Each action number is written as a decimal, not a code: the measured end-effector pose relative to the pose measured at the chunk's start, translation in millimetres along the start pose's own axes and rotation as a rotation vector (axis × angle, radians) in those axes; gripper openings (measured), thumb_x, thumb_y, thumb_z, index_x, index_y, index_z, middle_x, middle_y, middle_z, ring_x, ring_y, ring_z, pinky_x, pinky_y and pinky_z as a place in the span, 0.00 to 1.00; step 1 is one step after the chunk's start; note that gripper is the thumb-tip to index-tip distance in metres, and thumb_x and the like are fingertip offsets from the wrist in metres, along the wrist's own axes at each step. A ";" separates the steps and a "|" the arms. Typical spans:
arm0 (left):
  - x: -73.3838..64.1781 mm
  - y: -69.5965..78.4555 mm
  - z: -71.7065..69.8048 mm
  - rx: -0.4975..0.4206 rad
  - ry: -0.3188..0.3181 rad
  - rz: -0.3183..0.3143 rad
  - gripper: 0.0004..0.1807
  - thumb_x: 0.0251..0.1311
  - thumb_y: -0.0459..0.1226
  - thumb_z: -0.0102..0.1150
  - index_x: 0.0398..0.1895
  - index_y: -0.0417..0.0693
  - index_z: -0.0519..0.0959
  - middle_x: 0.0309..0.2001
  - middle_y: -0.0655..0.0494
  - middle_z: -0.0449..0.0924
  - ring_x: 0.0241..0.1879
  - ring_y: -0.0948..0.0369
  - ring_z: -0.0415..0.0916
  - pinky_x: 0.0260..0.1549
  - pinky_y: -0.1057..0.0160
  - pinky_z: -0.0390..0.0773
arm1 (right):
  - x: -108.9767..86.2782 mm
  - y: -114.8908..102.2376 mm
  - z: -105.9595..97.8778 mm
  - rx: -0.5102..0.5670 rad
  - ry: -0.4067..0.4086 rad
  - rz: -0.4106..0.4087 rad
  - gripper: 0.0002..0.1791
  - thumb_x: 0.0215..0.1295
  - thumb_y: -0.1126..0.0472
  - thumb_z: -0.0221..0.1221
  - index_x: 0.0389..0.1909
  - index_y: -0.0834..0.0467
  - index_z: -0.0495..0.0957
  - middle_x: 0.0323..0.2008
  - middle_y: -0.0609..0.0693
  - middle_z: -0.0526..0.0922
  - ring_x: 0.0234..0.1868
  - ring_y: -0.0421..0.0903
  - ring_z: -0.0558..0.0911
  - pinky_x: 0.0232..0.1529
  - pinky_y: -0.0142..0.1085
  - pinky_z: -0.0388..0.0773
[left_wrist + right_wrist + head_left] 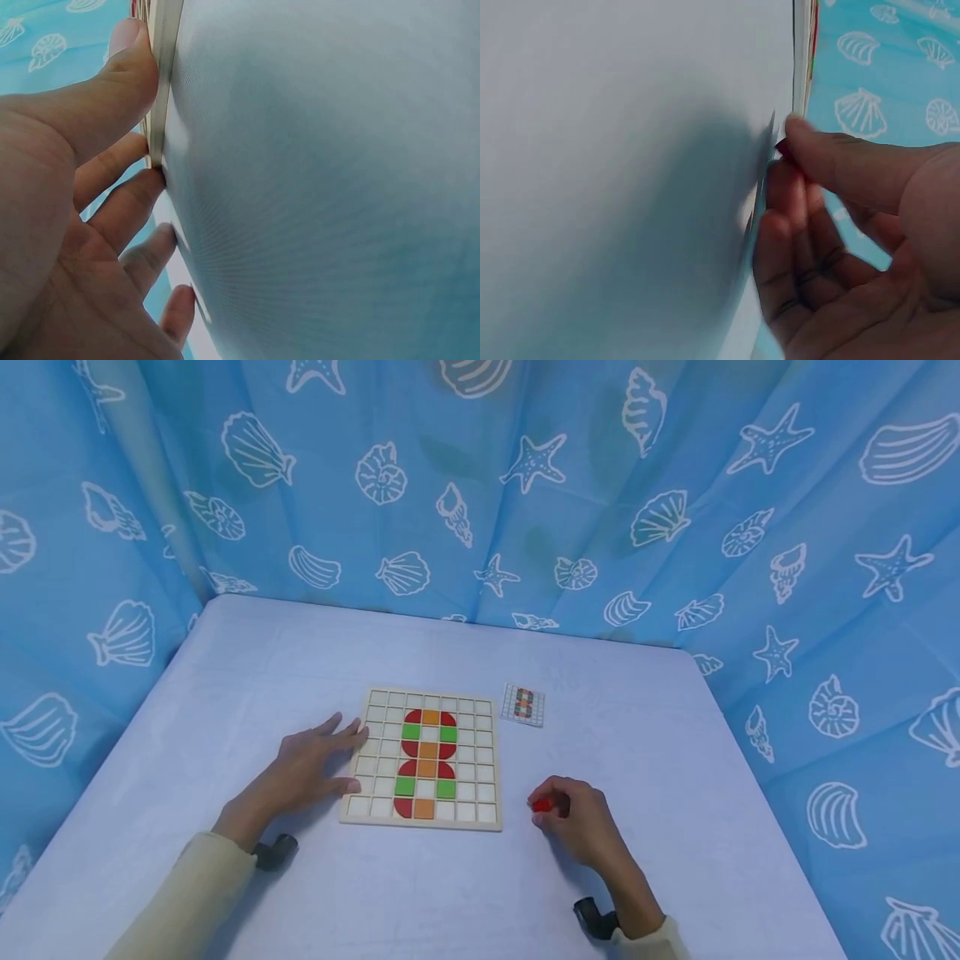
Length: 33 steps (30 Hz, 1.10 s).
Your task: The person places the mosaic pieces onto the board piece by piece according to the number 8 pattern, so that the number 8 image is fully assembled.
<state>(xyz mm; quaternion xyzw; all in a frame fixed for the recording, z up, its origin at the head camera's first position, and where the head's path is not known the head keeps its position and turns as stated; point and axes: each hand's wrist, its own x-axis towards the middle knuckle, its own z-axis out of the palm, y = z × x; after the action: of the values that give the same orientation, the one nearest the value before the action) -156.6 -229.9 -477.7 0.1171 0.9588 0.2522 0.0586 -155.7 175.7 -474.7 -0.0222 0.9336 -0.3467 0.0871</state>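
A wooden grid board [478, 817] lies on the table, with red quarter-round tiles, green squares [404, 786] and orange squares [424, 810] set in a figure-eight pattern. My left hand [303, 768] rests at the board's left edge, its thumb and fingers spread and touching the rim. Right of the board, my right hand [577, 818] pinches a small red tile [543, 806] between thumb and fingers, just above the cloth. In the right wrist view only a corner of that red tile [783, 147] shows; the fingers hide the rest.
A small pattern card [511, 711] with a matching coloured figure lies beyond the board's upper right corner. White cloth covers the table [300, 643]. A blue curtain [480, 510] with white shells and starfish hangs behind and along both sides.
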 end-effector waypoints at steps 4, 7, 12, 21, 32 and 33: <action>0.6 0.5 -0.5 0.010 0.001 0.002 0.47 0.59 0.47 0.78 0.81 0.50 0.67 0.81 0.44 0.63 0.82 0.34 0.53 0.71 0.22 0.59 | -0.8 -12.3 6.9 0.061 0.012 -0.043 0.15 0.59 0.70 0.76 0.41 0.48 0.90 0.39 0.43 0.88 0.35 0.44 0.80 0.38 0.29 0.81; 0.2 0.9 -0.9 0.008 -0.002 0.002 0.47 0.59 0.47 0.78 0.81 0.50 0.67 0.81 0.43 0.63 0.82 0.33 0.52 0.70 0.22 0.58 | -2.0 -23.2 14.0 0.087 0.025 -0.053 0.14 0.61 0.69 0.74 0.43 0.47 0.92 0.41 0.43 0.87 0.36 0.43 0.80 0.38 0.28 0.81; -1.0 0.7 -1.7 -0.001 0.000 -0.001 0.48 0.59 0.48 0.78 0.81 0.50 0.66 0.82 0.43 0.62 0.82 0.33 0.52 0.70 0.21 0.58 | -2.8 -45.0 26.8 0.169 0.016 -0.068 0.12 0.62 0.67 0.75 0.45 0.50 0.91 0.38 0.47 0.85 0.36 0.45 0.80 0.36 0.28 0.81; 0.2 0.7 -2.0 0.004 -0.001 -0.008 0.48 0.59 0.48 0.78 0.81 0.51 0.66 0.82 0.43 0.62 0.83 0.34 0.52 0.71 0.22 0.57 | 0.7 -81.0 52.0 0.271 -0.047 -0.103 0.07 0.66 0.64 0.73 0.41 0.51 0.87 0.37 0.46 0.86 0.35 0.45 0.83 0.37 0.29 0.85; 1.4 -2.1 1.6 -0.004 -0.003 -0.007 0.48 0.59 0.48 0.78 0.81 0.51 0.66 0.82 0.43 0.62 0.83 0.33 0.52 0.71 0.22 0.57 | 7.3 -92.0 65.0 0.141 -0.123 -0.130 0.07 0.62 0.60 0.76 0.35 0.51 0.87 0.29 0.44 0.84 0.32 0.42 0.81 0.30 0.31 0.81; 1.4 -2.1 1.7 -0.006 -0.003 -0.005 0.48 0.59 0.48 0.78 0.81 0.51 0.66 0.82 0.42 0.62 0.83 0.33 0.52 0.71 0.22 0.57 | 7.4 -91.9 65.0 0.124 -0.123 -0.132 0.07 0.61 0.60 0.77 0.34 0.51 0.87 0.28 0.44 0.83 0.32 0.43 0.81 0.30 0.32 0.81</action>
<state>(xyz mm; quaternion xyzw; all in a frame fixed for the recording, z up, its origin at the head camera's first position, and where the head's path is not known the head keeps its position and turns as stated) -158.0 -230.6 -480.3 0.1151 0.9582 0.2546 0.0609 -153.2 63.4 -464.2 -0.0995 0.8998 -0.4068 0.1225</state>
